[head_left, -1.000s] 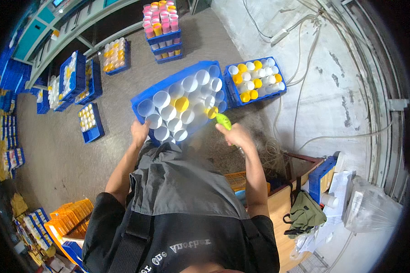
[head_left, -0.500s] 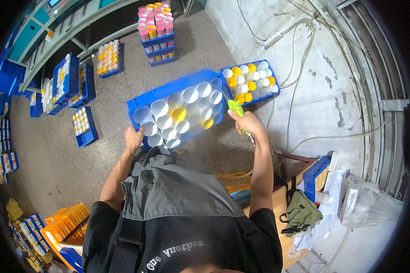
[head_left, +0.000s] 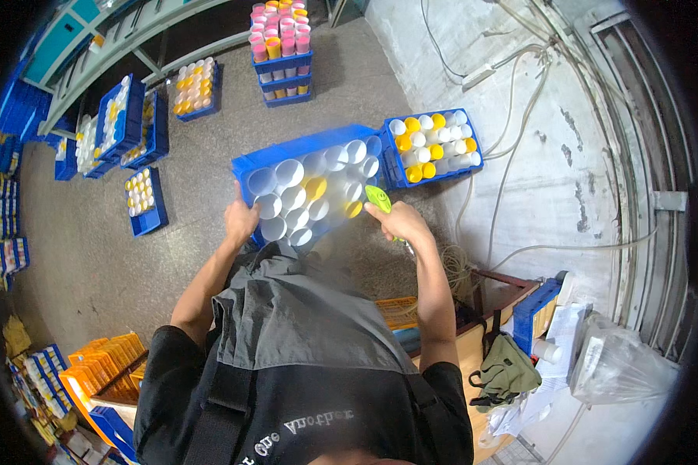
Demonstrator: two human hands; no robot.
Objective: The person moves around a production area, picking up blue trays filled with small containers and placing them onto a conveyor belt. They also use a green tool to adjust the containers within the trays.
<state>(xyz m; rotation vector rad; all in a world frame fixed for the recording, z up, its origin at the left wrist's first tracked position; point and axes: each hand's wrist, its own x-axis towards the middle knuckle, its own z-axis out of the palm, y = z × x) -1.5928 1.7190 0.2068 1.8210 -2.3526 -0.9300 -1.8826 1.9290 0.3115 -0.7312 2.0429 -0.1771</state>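
Note:
My left hand [head_left: 242, 221] is closed on the left edge of a blue plastic crate [head_left: 302, 151], which is tilted so its open side faces me. Rows of white cups [head_left: 289, 172] and a few yellow cups [head_left: 315, 187] fill the crate, mouths toward me. In my right hand [head_left: 406, 225] is a bright green air blow gun [head_left: 378, 198], fingers wrapped round its handle. It points at the cups near the crate's lower right side; its nozzle is hard to make out. A whitish haze blurs the cups there.
Beyond the right end stands another blue crate [head_left: 433, 177] of white and yellow cups, by the wall. Stacked crates with pink cups [head_left: 281, 35] stand ahead. More cup crates [head_left: 149, 217] are on the floor at left. A table with a green bag [head_left: 508, 368] is at right.
My right hand has moved the air blow gun left and slightly nearer me, along the lower right of the cups. My left hand keeps its grip on the crate.

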